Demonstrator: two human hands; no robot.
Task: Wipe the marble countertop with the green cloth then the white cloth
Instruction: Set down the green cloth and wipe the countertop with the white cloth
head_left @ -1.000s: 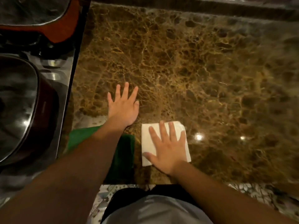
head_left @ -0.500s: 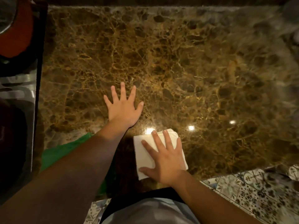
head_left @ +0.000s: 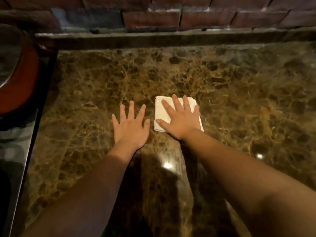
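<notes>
The flat right hand (head_left: pixel 181 120) has pushed the folded white cloth (head_left: pixel 160 115) farther across the brown marble countertop (head_left: pixel 239 93), continuing the second wipe, while the open left hand (head_left: pixel 130 127) braces empty beside it.

I see a white cloth (head_left: pixel 174 112) on the brown, gold-veined marble countertop (head_left: pixel 239 103); far off, reddish-brown brick wall (head_left: pixel 153 16); left, an orange-red pan rim (head_left: pixel 22 79).

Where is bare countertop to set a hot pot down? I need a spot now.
Free: the brown marble countertop right of the folded white cloth, and the strip along the back ledge. Crowded: the centre, with the left hand flat beside the right hand pressing the cloth.
</notes>
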